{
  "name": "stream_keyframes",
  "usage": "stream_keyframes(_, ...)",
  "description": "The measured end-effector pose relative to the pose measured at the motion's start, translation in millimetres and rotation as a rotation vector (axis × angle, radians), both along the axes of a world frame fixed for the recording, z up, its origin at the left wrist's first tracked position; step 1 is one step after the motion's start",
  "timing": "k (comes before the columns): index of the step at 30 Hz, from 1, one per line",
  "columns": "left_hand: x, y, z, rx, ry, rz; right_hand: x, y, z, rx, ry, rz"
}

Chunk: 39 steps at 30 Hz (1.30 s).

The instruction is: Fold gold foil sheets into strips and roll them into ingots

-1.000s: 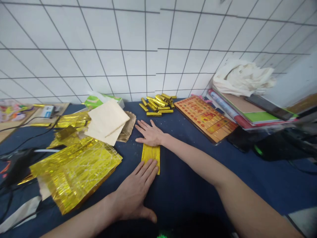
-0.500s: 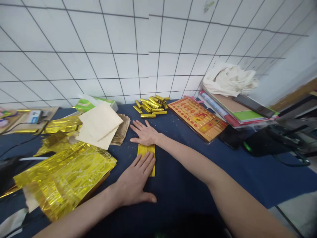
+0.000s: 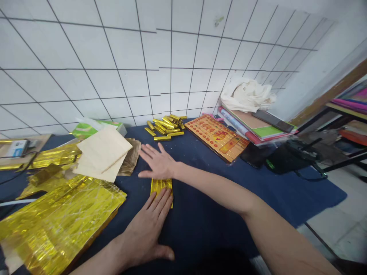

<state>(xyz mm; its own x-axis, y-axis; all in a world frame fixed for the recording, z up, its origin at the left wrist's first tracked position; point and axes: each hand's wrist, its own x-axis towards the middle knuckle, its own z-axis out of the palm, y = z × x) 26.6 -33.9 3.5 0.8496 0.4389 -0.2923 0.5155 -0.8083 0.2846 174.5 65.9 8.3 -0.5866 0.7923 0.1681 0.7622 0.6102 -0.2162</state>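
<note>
A narrow strip of shiny gold foil paper (image 3: pixel 161 186) lies on the dark blue tabletop, its far end hidden by my right hand. My left hand (image 3: pixel 146 227) rests flat on the near part of the strip, fingers straight and thumb out to the side. Above the far end, my right hand (image 3: pixel 157 162) is spread with its fingers pointing left; whether its palm touches the paper I cannot tell. Farther back sits a pile of small gold paper rolls (image 3: pixel 166 128). To the left lies a stack of gold foil sheets (image 3: pixel 83 210).
Cream paper sheets (image 3: pixel 103 151) lie over a brown paper stack (image 3: pixel 129 156) on the left. At the right are an orange printed packet (image 3: pixel 218 137), books (image 3: pixel 255 128) topped by white cloth (image 3: pixel 248 95), and a black container (image 3: pixel 292 156). A tiled wall (image 3: pixel 183 53) closes the back.
The view has turned to the right, so everything sits farther left in the picture. Both hands stay over the gold strip; the right hand's fingers look a little more spread and raised.
</note>
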Motion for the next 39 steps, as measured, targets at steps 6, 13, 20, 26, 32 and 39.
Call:
stream_keyframes(6,-2,-4,-3.6,-0.061,0.056,0.074,-12,-49,-7.0,-0.267,0.004,0.242)
stream_keyframes(13,-2,0,-2.8,0.014,-0.072,-0.027,2,17,-23.7,-0.143,-0.069,0.091)
stream_keyframes(20,-5,0,-5.2,0.024,-0.153,-0.054,10,50,-30.4,-0.084,-0.098,-0.01)
stream_keyframes(26,0,26,22.3,0.002,-0.199,0.13,9,49,-33.2,-0.058,-0.106,-0.012)
stream_keyframes(32,-1,26,-5.4,0.15,-0.121,0.037,9,50,-32.7,-0.067,-0.092,-0.012)
stream_keyframes(39,-18,-7,-12.4,0.174,-0.143,-0.033,10,51,-33.5,-0.079,-0.073,-0.016)
